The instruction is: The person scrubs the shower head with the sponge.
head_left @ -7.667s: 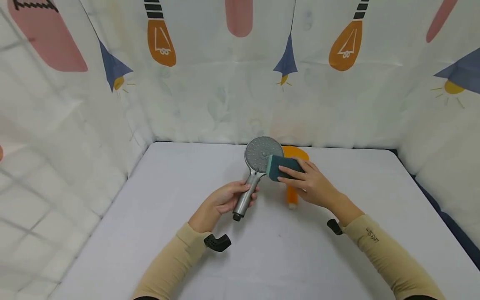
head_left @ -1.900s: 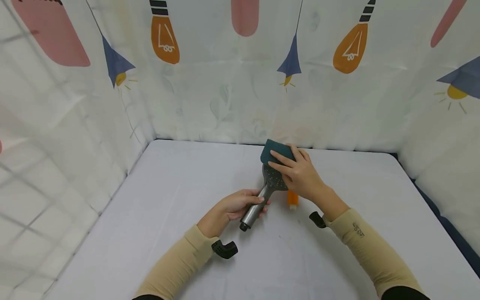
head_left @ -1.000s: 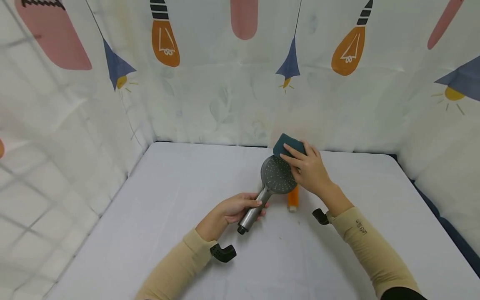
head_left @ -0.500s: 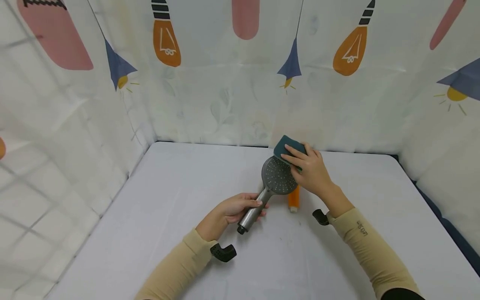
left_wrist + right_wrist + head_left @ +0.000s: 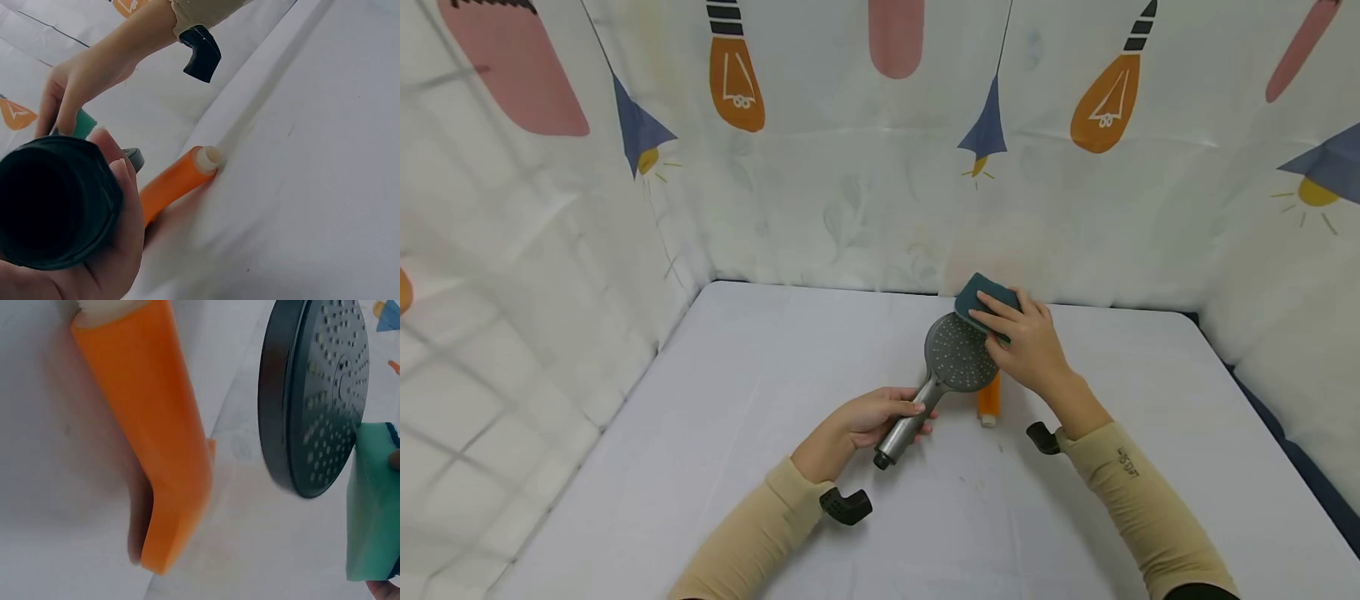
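Observation:
My left hand [image 5: 880, 414] grips the handle of a grey shower head [image 5: 961, 354], raised above the white table with its nozzle face upward. In the left wrist view the dark threaded end of its handle [image 5: 59, 203] fills the near side. My right hand [image 5: 1030, 346] holds a sponge [image 5: 977, 300], dark teal on one side and light green on the other, between thumb and fingers. The sponge meets the upper right rim of the nozzle face; the right wrist view shows its green side [image 5: 372, 506] right at the face. Beneath lies an orange shower head [image 5: 150, 406], partly hidden in the head view.
The white table [image 5: 760, 375] is bounded by a printed cloth wall [image 5: 820, 183] behind and cloth at both sides. A few small specks mark the tabletop near the middle. Black wrist devices [image 5: 846, 506] stick out from both sleeves.
Since the earliest frame the grey shower head has shifted right and nearer. The sponge covered the upper face about two seconds ago, then slid right to the rim; lately it has barely moved.

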Demonstrator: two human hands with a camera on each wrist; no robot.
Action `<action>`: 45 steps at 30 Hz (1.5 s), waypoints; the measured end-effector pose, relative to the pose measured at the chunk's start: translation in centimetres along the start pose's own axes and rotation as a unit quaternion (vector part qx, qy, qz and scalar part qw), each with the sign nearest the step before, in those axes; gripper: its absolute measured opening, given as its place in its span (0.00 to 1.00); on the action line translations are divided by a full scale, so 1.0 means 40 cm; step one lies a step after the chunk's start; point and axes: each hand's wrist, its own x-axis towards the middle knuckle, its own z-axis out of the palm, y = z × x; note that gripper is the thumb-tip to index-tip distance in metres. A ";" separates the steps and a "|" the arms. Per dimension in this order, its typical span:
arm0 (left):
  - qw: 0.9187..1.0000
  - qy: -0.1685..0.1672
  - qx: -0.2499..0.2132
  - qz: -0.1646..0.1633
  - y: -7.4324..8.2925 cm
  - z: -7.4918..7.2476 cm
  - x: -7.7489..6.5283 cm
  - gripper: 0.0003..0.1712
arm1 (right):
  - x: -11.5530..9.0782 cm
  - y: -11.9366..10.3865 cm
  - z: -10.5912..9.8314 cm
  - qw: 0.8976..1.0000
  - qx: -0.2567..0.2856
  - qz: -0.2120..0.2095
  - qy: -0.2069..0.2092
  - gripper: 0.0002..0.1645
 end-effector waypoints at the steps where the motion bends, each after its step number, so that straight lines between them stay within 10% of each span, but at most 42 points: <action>1: 1.000 0.000 0.000 0.002 0.000 0.001 0.001 0.31 | 0.001 -0.002 0.002 1.000 -0.001 -0.007 -0.001 0.24; 15: 1.000 0.013 0.000 0.001 0.002 0.007 -0.001 0.31 | -0.009 0.004 0.007 1.000 0.001 -0.019 -0.009 0.25; 27: 0.999 0.017 -0.030 0.015 0.010 -0.005 -0.016 0.30 | -0.031 -0.087 0.039 0.989 0.027 -0.141 -0.037 0.26; 45: 0.996 0.014 -0.077 0.050 0.043 -0.041 -0.025 0.29 | -0.069 -0.049 0.025 0.989 0.082 -0.125 -0.008 0.30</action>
